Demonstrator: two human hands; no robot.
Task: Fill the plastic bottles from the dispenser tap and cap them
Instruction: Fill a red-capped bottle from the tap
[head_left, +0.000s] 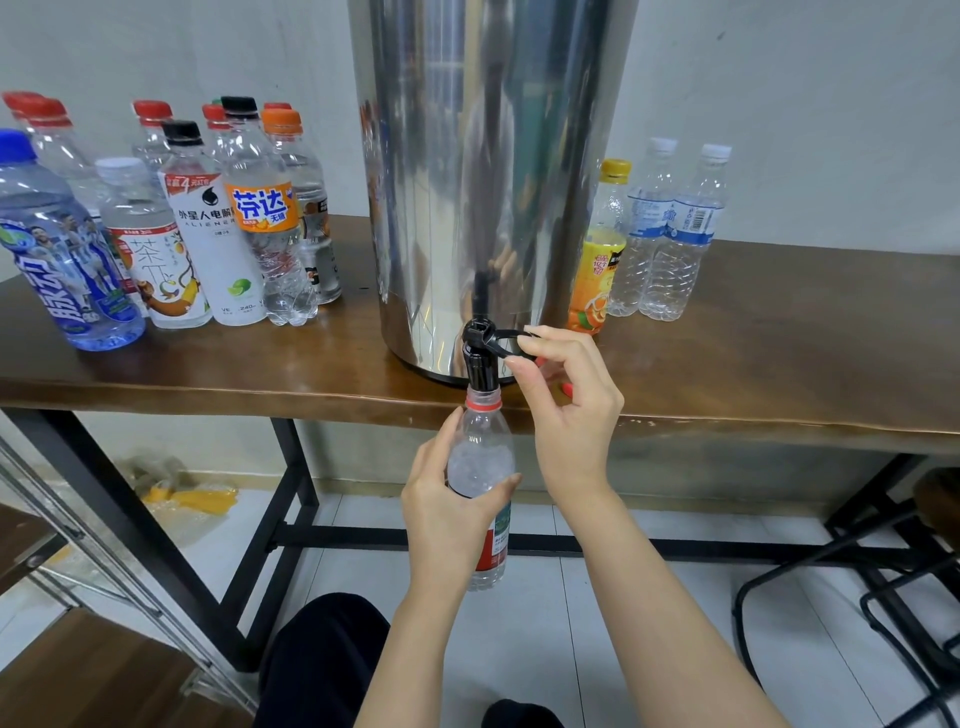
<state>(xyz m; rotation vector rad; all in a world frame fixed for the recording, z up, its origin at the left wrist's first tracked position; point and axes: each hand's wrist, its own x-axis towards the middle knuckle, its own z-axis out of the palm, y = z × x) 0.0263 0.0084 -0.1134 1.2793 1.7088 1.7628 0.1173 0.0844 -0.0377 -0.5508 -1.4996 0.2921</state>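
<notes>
A tall steel dispenser (483, 171) stands on the wooden table (779, 353), its black tap (480, 358) jutting over the front edge. My left hand (447, 499) grips a clear bottle (483, 457) with a red neck ring and red label, holding it upright with its open mouth right under the tap spout. My right hand (566, 410) pinches the tap's black lever (511, 343) between thumb and forefinger. Something small and red (567, 388), perhaps the cap, shows beneath its other fingers. The bottle's upper part looks misty with water.
Several capped bottles (208, 223) with coloured caps and labels crowd the table's left side. Three more bottles (670, 234), one with a yellow cap and orange label, stand right of the dispenser. Black table legs (296, 467), a stool frame (893, 561) and tiled floor lie below.
</notes>
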